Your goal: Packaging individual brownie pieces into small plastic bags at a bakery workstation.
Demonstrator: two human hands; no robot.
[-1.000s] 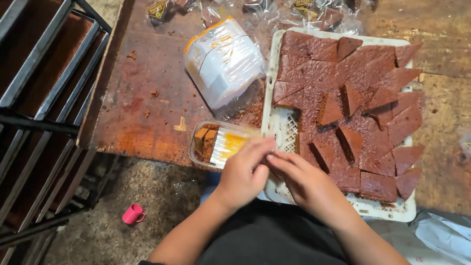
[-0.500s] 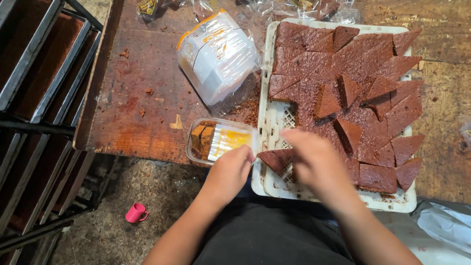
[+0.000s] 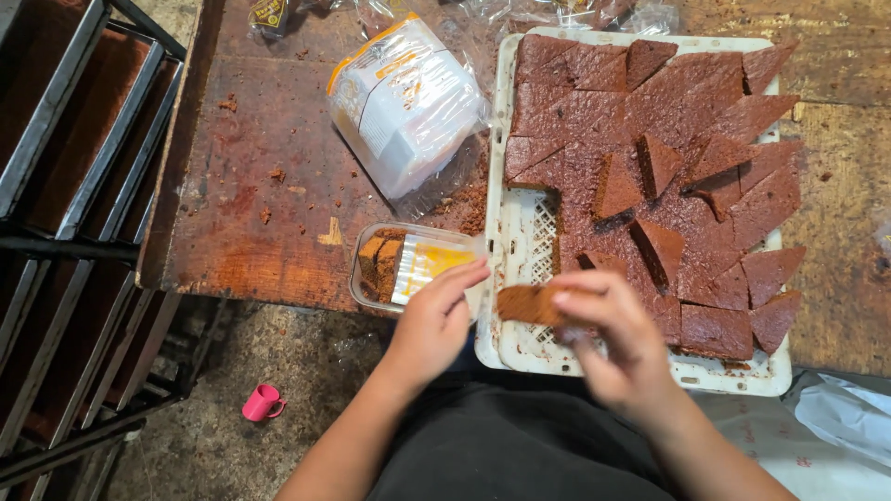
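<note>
A worn wooden table (image 3: 269,204) fills the upper part of the view, its top stained reddish brown and scattered with crumbs. Further right the wood (image 3: 840,186) is paler, rougher and cracked. At the left stands a dark metal rack (image 3: 65,213) with brown trays on its rails, its frame reaching down past the table's edge. Below the table lies a rough, mottled grey-brown concrete floor (image 3: 297,371). A small pink cup (image 3: 263,403) lies on its side there, near the rack's foot. The light is even and soft, without hard shadows.
</note>
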